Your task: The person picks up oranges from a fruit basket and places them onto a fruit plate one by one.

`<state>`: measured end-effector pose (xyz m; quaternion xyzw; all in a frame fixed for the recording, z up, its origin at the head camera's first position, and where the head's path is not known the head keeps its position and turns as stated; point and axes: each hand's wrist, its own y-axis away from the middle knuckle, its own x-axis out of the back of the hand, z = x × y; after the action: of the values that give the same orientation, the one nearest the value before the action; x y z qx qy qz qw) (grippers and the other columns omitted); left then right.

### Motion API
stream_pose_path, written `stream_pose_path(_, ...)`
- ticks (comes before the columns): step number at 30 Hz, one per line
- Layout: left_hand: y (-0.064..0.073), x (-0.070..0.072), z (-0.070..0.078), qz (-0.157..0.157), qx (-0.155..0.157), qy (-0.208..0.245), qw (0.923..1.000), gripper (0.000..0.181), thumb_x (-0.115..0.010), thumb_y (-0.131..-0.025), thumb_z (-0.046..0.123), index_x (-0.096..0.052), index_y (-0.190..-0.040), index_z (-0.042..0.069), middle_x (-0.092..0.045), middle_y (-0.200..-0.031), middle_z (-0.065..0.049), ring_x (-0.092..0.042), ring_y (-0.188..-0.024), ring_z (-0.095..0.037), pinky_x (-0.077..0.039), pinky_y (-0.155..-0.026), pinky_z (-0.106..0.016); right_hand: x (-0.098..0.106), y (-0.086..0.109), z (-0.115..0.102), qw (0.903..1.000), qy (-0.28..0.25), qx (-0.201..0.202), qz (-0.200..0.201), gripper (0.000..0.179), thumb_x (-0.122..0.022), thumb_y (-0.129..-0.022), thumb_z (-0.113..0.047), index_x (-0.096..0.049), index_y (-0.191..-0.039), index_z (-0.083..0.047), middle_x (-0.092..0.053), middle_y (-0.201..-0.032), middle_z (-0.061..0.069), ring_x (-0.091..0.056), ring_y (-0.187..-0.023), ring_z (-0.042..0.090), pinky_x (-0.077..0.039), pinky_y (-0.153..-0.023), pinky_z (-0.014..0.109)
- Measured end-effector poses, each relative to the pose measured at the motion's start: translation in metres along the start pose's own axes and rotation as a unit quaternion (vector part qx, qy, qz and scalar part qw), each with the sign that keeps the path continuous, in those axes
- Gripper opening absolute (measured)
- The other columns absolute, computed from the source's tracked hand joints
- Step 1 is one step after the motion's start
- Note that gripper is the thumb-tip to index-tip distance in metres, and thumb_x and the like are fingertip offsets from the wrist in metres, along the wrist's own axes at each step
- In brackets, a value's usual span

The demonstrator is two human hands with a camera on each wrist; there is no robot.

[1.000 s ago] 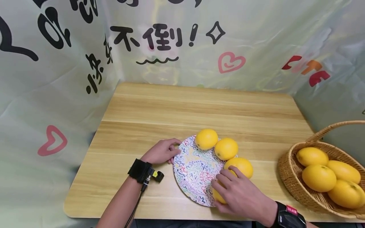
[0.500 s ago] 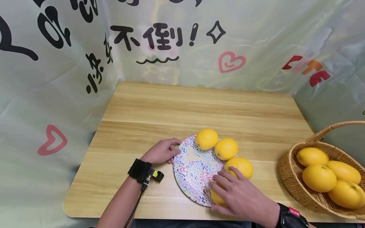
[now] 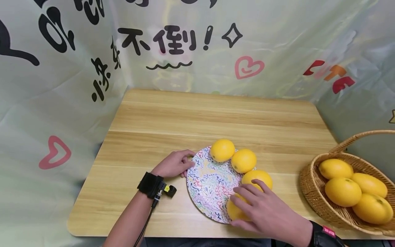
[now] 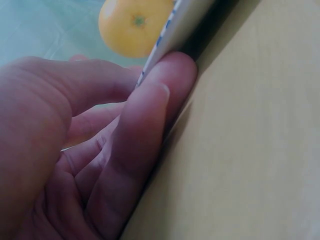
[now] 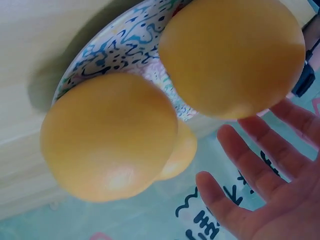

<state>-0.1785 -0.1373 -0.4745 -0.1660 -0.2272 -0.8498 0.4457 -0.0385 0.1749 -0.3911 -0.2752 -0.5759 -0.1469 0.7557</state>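
Note:
A round plate (image 3: 210,187) with a multicoloured squiggle pattern lies near the table's front edge. My left hand (image 3: 176,164) pinches its left rim; in the left wrist view some fingers (image 4: 142,125) reach under the raised edge. Along the plate's right side, oranges (image 3: 223,150) stand in a curved row. My right hand (image 3: 266,211) is over the nearest orange (image 3: 236,208), partly hiding it. In the right wrist view the fingers (image 5: 250,160) are spread and fairly straight, beside the nearest orange (image 5: 232,57), not curled round it. Any contact there is unclear.
A wicker basket (image 3: 311,192) with a tall handle stands at the table's right edge, holding several yellow-orange fruits (image 3: 343,192). Bare wooden table (image 3: 216,116) lies behind the plate and to its left. Printed sheets (image 3: 191,79) hang around the table.
My right hand has loosened its fingers and drawn slightly right, showing more of the nearest orange. The left hand and the plate stay in place.

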Motion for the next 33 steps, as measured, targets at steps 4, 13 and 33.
stream_pose_path(4,0.0,0.0,0.0,0.0,-0.001,0.002,1.0,0.047,-0.065,-0.103,0.026,-0.055,-0.147,0.014,-0.068,-0.077,-0.002,-0.065,-0.058,-0.016,-0.058,-0.06,-0.031,0.007,0.002,0.006,0.9998,-0.01,-0.01,0.016,0.051,-0.055,-0.096,-0.069,-0.07,-0.113,-0.023,-0.072,-0.115,-0.003,-0.067,-0.104,0.016,-0.056,-0.087,0.042)
stream_pose_path(13,0.001,-0.001,0.002,-0.002,-0.004,0.01,0.9999,0.047,-0.065,-0.103,0.025,-0.055,-0.147,0.013,-0.068,-0.078,-0.002,-0.065,-0.058,-0.016,-0.058,-0.06,-0.031,0.032,0.024,0.038,0.9981,-0.007,-0.059,0.015,0.05,-0.058,-0.097,-0.064,-0.075,-0.11,-0.019,-0.074,-0.113,0.003,-0.07,-0.1,0.022,-0.057,-0.086,0.048)
stream_pose_path(33,0.002,-0.001,-0.001,0.0,-0.005,0.018,0.9998,0.047,-0.065,-0.102,0.025,-0.055,-0.147,0.014,-0.069,-0.08,-0.004,-0.065,-0.059,-0.016,-0.059,-0.059,-0.032,0.042,0.085,0.101,0.9858,0.05,-0.159,0.013,0.074,-0.025,-0.106,-0.067,-0.074,-0.099,-0.012,-0.071,-0.101,0.01,-0.067,-0.089,0.029,-0.054,-0.073,0.052)
